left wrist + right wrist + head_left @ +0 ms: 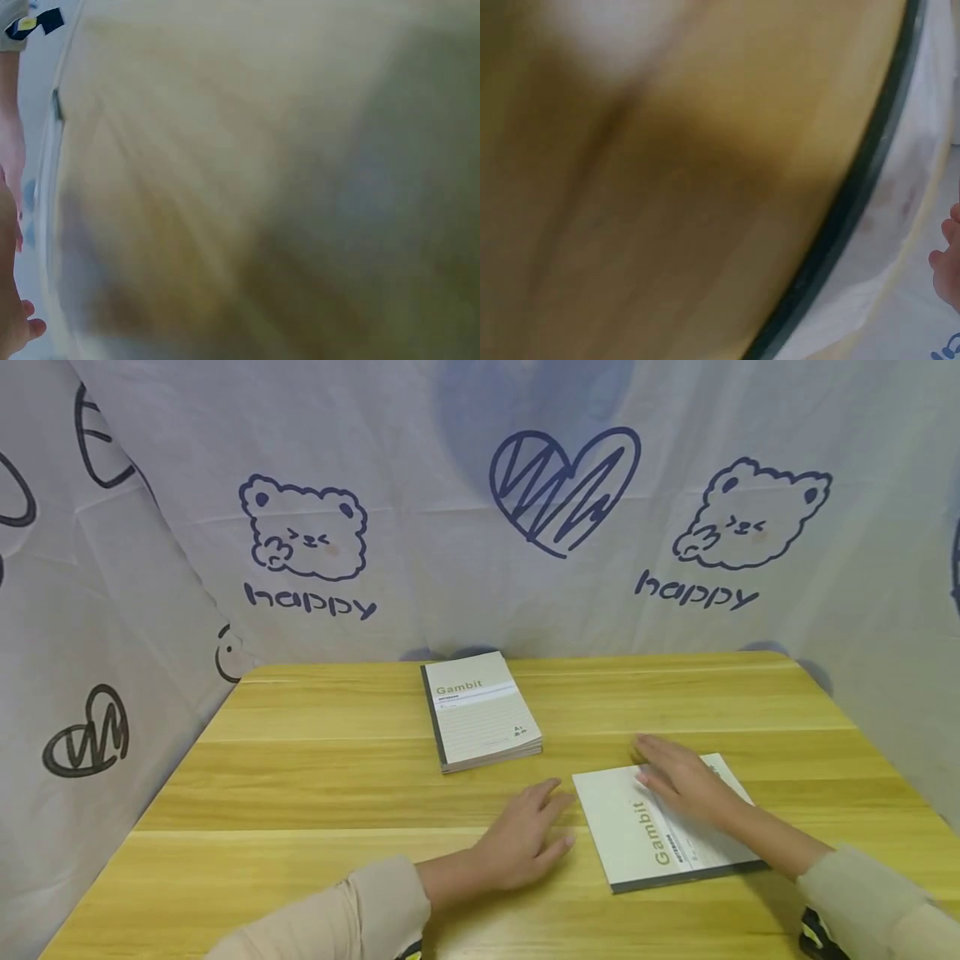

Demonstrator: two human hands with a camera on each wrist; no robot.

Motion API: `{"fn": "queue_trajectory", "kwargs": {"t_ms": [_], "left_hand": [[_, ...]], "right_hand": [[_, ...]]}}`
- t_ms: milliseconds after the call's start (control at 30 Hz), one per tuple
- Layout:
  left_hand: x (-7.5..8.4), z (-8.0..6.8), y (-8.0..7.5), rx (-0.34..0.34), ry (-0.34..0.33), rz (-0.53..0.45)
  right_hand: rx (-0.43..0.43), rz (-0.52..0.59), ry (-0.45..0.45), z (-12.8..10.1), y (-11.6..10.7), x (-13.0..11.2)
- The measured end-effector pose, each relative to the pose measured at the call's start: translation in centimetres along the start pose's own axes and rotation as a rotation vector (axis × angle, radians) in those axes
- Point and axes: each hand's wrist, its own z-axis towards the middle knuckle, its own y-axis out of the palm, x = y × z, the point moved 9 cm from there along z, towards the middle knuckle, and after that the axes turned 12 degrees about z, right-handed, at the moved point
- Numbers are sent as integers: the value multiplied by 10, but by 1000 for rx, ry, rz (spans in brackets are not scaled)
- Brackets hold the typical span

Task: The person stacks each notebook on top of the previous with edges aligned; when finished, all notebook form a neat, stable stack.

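A pale notebook (643, 839) marked "Gambit" lies on the wooden table (300, 793) at the front right. My right hand (678, 777) rests flat on its cover with straight fingers. My left hand (528, 835) lies on the table just left of that notebook, fingers relaxed, holding nothing. A small stack of the same notebooks (480, 710) sits further back near the middle. Both wrist views are blurred; the left wrist view shows only table wood and a bit of hand (11, 330), the right wrist view the table's dark edge (847, 202) and fingertips (946, 262).
A white cloth (480, 510) printed with bears, hearts and "happy" hangs behind and on both sides of the table. Bare wood stretches across the table's left half and along its front edge.
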Motion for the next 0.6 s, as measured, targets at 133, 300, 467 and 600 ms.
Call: {"fn": "queue_trajectory", "kwargs": {"t_ms": [133,300,467,600], "left_hand": [[17,-1,14,-73,85,57],[38,-1,30,-167,196,141],[52,0,45,-291,243,172],[54,1,48,-317,246,239]], "right_hand": [[-35,-25,6,-17,2,6],[-94,-51,40,-34,5,15],[-94,-49,59,-40,4,22],[-99,-50,81,-42,7,27]]}}
